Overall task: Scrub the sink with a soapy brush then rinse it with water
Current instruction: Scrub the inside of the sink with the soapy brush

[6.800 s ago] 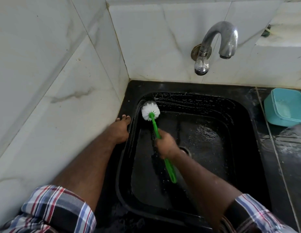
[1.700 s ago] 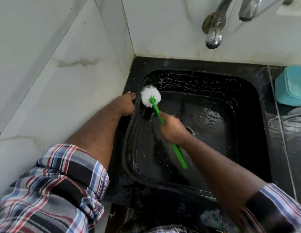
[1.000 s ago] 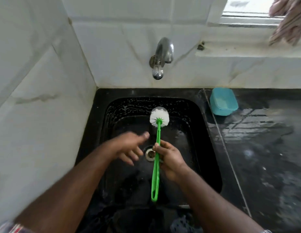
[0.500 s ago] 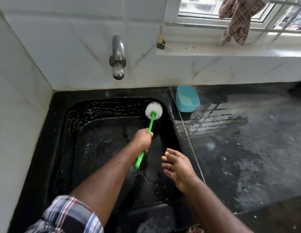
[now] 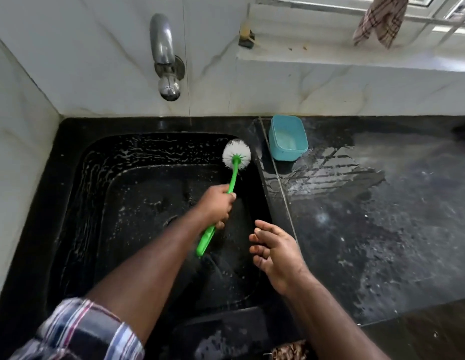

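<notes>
While its fingers curl round the middle of the green plastic handle, the left hand (image 5: 216, 203) holds the green-handled brush with round white bristles (image 5: 236, 154) over the black rectangular sink (image 5: 78, 193), the bristle head touching the sink's far right corner wall. Just to the right, the right hand (image 5: 274, 252) hovers above the sink's right edge, fingers loosely spread, holding nothing. White suds streak the sink walls. On the wet black stone tabletop (image 5: 369, 229), a light blue plastic tub (image 5: 288, 137) stands near the bristles. A chrome wall tap (image 5: 165, 57) hangs above. No writing is readable.
</notes>
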Demonstrator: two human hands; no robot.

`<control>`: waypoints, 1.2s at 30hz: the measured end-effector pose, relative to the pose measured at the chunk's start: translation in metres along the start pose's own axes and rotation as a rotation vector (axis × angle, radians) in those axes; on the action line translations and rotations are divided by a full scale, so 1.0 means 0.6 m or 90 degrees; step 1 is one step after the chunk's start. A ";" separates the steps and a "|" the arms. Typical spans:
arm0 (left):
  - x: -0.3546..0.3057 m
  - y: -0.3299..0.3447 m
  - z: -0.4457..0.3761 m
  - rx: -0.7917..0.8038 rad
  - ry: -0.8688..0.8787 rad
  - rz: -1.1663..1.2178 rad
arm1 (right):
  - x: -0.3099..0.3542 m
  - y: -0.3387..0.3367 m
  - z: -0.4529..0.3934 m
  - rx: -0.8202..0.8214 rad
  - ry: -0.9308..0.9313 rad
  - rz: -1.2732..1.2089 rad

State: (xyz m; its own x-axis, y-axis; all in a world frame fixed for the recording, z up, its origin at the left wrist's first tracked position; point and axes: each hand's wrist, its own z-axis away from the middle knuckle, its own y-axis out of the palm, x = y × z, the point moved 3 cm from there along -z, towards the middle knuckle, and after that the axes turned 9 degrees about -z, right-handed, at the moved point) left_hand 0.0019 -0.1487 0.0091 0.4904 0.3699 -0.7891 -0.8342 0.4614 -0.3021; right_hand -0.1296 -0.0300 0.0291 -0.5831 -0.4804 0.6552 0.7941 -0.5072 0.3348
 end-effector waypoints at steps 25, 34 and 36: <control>0.116 0.052 0.121 0.169 -0.015 -0.191 | 0.003 -0.006 0.030 0.044 0.016 0.000; 0.042 0.046 -0.046 0.002 -0.015 -0.256 | 0.008 -0.021 0.025 0.044 0.010 0.008; 0.082 0.075 0.017 0.105 0.014 -0.369 | 0.008 -0.019 0.025 0.047 0.007 0.004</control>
State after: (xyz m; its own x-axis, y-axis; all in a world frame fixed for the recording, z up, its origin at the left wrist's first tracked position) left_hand -0.0088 -0.1016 -0.0375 0.8466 0.0052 -0.5323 -0.3819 0.7025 -0.6006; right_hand -0.1388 -0.0158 0.0390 -0.5792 -0.4921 0.6498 0.8084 -0.4496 0.3800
